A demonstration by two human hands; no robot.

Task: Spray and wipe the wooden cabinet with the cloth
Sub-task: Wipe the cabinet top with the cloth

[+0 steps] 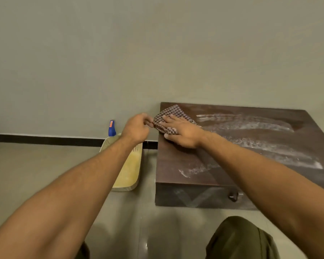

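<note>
Head camera, looking down over both my forearms: the wooden cabinet (178, 161) sits low on the floor against the wall, its dark top facing me. The checked cloth (169, 114) lies at the far left corner of that top, folded into a pad. My right hand (181, 134) lies flat on it, fingers straight and together, pressing it onto the wood. My left hand (137, 128) is just off the cabinet's left edge, fingers curled in, fingertips at the cloth's left border; it looks as if I am pinching that border, though the contact itself is small and hard to make out.

Whitish streaks (251, 124) run across the top from its middle toward the right edge, and a shorter smear lies near the front edge. The blue spray bottle (111, 128) stands upright by the wall, left of the cabinet, at the far end of a cream plastic basket (128, 172); whether it is inside the basket or behind it I cannot tell.

By my reckoning the spraying is done and I am in the wiping step, gathering the cloth at the corner. Next calls for a firm, flat stroke from the left edge toward the right, through the streaks, then the front strip.
</note>
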